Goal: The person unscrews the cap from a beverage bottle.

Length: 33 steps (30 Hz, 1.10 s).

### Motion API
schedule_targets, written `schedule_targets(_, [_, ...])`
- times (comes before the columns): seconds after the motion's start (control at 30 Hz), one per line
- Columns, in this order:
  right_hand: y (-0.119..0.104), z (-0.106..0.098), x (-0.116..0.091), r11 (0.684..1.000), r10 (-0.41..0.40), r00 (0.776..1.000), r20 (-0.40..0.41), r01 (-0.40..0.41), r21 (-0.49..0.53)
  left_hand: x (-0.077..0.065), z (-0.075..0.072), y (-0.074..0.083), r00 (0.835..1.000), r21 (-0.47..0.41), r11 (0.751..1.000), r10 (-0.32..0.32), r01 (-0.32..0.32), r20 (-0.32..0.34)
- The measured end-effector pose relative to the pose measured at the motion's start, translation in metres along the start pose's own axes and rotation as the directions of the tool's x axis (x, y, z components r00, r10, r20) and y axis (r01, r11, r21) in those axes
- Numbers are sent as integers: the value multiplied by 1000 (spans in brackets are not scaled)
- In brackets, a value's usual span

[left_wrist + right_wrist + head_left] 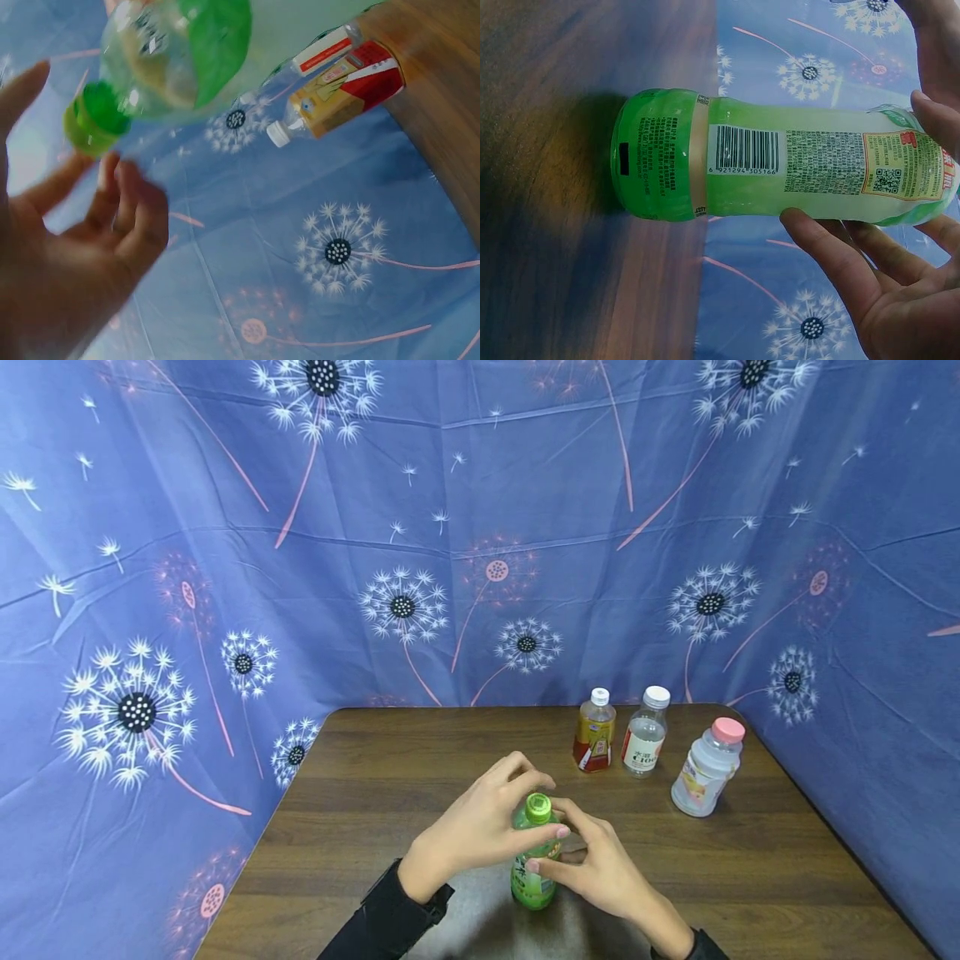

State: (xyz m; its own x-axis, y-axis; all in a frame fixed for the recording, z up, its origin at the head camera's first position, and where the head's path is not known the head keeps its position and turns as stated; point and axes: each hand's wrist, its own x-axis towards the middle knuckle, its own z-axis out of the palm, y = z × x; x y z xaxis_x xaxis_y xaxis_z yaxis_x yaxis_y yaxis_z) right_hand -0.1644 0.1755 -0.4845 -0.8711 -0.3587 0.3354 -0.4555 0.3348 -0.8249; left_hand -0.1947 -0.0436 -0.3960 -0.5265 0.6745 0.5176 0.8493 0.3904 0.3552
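Observation:
A green plastic drink bottle (pixel 534 877) with a bright green cap (pixel 538 808) stands upright on the wooden table. My right hand (pixel 603 868) holds it from the right, thumb at the front of the label and other fingers behind. Over and beside the cap is my left hand (pixel 487 818), its fingers and thumb spread apart. In the left wrist view the left thumb stands clear of the cap (pixel 96 120), while a fingertip reaches its edge; whether it touches, I cannot tell. The right wrist view shows the bottle's barcode (pixel 746 150) and printed text.
Toward the back right of the table (pixel 390 768) stand a bottle with a yellow and red label (pixel 595 735), a clear white-capped bottle (pixel 644 735) and a wider jar-like bottle with a pink cap (pixel 707 770). A blue dandelion-print cloth (pixel 450 468) hangs around the table.

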Motion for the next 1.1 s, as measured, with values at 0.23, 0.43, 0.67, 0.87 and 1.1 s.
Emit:
schedule_targets(0.23, [0,1,0,999,-20,999,-30,19,-44,6,9,3,990,198,980,-4,33,-143])
schedule_targets(0.43, [-1,1,0,1000,25,999,-21,-25,2,6,5,2,997,25,1000,-12,14,-81])
schedule_targets(0.67, [-3,0,1,999,42,999,-7,-42,19,5,0,-5,998,-160,987,1,-11,-60])
schedule_targets(0.87, [-2,1,1,1000,23,1000,-11,-23,-7,7,-5,-10,998,-171,984,51,-57,-40])
schedule_targets(1.1, [-3,0,3,1000,7,1000,-4,-8,-28,10,-15,-13,992,-188,979,97,-80,80])
